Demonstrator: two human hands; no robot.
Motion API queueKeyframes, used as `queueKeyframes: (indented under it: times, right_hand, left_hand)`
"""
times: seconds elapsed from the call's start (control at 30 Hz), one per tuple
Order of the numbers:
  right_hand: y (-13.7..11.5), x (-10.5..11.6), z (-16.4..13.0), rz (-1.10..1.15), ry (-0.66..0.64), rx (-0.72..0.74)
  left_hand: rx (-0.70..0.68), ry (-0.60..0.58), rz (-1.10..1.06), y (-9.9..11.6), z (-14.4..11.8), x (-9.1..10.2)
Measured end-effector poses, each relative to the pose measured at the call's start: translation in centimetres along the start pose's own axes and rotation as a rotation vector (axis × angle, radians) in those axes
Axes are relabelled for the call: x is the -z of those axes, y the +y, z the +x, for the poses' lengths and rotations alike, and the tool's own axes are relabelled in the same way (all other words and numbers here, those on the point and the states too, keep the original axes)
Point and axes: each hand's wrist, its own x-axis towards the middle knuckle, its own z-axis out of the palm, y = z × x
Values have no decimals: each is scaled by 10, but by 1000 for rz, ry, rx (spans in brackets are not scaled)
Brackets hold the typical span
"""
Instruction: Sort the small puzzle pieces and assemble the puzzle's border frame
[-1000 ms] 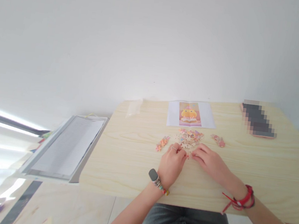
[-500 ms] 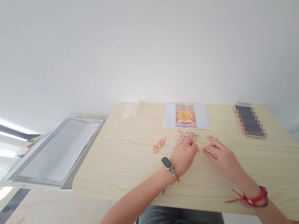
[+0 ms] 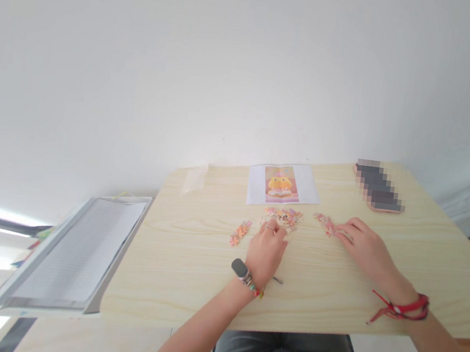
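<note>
Small jigsaw puzzle pieces lie in three groups on the table. My left hand point(image 3: 266, 252) bends over the near edge of the mixed middle pile point(image 3: 283, 216), its fingers curled down. What its fingertips hold, if anything, is hidden. At the lower end of the pink pile point(image 3: 324, 223) is my right hand point(image 3: 365, 248), thumb and fingers pinched together on what looks like a pink puzzle piece. Left of my left hand is a slim group of orange and pink pieces point(image 3: 240, 234). Behind the middle pile lies a printed picture point(image 3: 282, 185) of a yellow cartoon figure on white paper.
A phone point(image 3: 379, 188), blurred out, lies at the back right of the wooden table point(image 3: 172, 271). A clear plastic bag point(image 3: 195, 178) is at the back left. Beyond the left edge stands a white tray with paper sheets point(image 3: 76, 248). A wall rises behind the table.
My hands have moved apart: the right has gone from beside my left fingers to the pink pile, and the left has shifted slightly left and down. The whole view has also shifted a little.
</note>
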Motion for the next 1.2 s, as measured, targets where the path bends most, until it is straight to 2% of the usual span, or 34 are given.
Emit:
queueKeyframes:
  times: [0.1, 0.23, 0.33, 0.4, 0.5, 0.57, 0.67, 0.77, 0.87, 1.03, 1.2]
  right_hand:
    - [-24, -1, -2, 37, 39, 58]
    - [-65, -13, 1, 101, -95, 181]
    - [-74, -19, 1, 73, -141, 181]
    - [-62, -18, -2, 46, -91, 129]
    - [-26, -8, -10, 2, 28, -26]
    - [-1, -2, -14, -45, 42, -101]
    - [21, 1, -13, -33, 9, -93]
    - [24, -2, -6, 20, -28, -42]
    - [21, -5, 1, 75, -46, 0]
    - [18, -7, 5, 110, -80, 32]
    - [17, -9, 3, 125, -74, 46]
  left_hand:
    - [73, 21, -7, -16, -20, 4]
    - [112, 41, -21, -21, -30, 1]
    - [115, 46, -32, -20, -31, -2]
    - [114, 48, -34, -19, -32, -1]
    - [98, 36, -31, -14, -30, 1]
    - [57, 12, -28, -5, -23, 1]
    - [-58, -30, -13, 17, 0, -7]
    - [-163, -33, 10, 42, 27, -23]
    - [-215, 23, 34, 57, 49, -39]
    - [-214, 35, 46, 58, 60, -50]
    - [-225, -6, 38, 58, 61, -45]
